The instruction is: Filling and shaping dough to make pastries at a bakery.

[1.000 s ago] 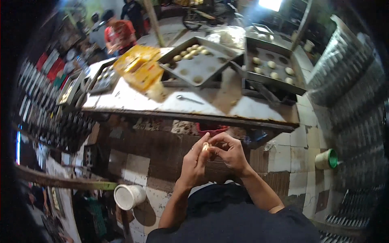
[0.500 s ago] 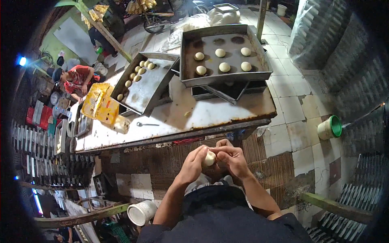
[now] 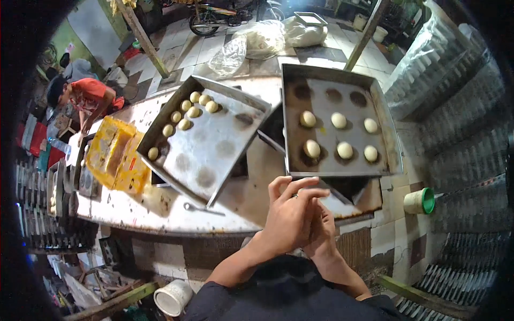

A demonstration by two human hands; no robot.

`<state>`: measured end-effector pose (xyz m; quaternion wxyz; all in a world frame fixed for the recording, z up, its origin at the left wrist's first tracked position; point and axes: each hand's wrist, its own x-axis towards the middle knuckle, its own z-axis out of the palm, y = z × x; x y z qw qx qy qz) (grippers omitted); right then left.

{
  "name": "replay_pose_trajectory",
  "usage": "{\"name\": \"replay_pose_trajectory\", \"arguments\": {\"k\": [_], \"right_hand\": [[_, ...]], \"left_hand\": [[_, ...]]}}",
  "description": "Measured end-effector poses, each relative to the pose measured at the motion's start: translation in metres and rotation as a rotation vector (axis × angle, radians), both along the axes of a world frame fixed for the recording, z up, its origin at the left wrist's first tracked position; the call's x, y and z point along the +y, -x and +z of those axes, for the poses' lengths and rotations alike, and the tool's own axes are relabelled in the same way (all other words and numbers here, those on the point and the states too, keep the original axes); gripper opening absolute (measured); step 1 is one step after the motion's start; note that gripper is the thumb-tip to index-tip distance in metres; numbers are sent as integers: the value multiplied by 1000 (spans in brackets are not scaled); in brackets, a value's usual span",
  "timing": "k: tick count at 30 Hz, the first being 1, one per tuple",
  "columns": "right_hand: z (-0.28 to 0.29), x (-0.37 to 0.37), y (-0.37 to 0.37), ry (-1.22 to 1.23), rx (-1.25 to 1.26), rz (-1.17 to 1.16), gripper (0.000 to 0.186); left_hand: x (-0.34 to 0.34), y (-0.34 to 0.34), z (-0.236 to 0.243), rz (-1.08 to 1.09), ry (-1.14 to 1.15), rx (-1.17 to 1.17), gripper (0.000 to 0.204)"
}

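Note:
My left hand lies over my right hand, palms cupped together in front of my body at the table's near edge. The left fingers are bent and a little apart. Most of the right hand's fingers are covered. The pale dough ball they held a moment earlier is hidden between the palms. Just beyond stands a square metal tray with several round dough balls in two rows. To its left, another metal tray carries smaller dough balls along its far left side.
A yellow tub and a small metal tool lie on the pale worktable. At the far left a person in a red shirt leans over the table. A green-rimmed bucket stands right; a white bucket stands lower left.
My view has shifted, bringing the table and trays nearer. My hands went from pinching the dough ball with the fingertips to palms laid together, the left on top; the ball is now out of sight.

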<state>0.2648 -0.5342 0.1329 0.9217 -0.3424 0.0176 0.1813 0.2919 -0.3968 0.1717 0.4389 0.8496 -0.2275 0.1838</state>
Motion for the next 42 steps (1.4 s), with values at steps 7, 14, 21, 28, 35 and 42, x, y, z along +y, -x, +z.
{"name": "replay_pose_trajectory", "arguments": {"k": [7, 14, 21, 28, 35, 42], "right_hand": [[31, 39, -233, 1401, -880, -279, 44], [-2, 40, -344, 1976, -1080, -164, 51], [45, 87, -153, 1601, -1012, -358, 31], [37, 52, -2, 1510, -741, -354, 16], [-46, 206, 81, 1151, -1154, -507, 23], [-147, 288, 92, 1197, -1120, 86, 19]], "left_hand": [[147, -100, -19, -53, 386, 336, 71], [279, -180, -140, 618, -388, 461, 65], [366, -188, -182, 888, -675, 398, 62], [333, -80, -110, 384, 478, 651, 41], [216, 156, -127, 110, 1019, 995, 32], [300, 257, -139, 503, 1326, 943, 26]]}}
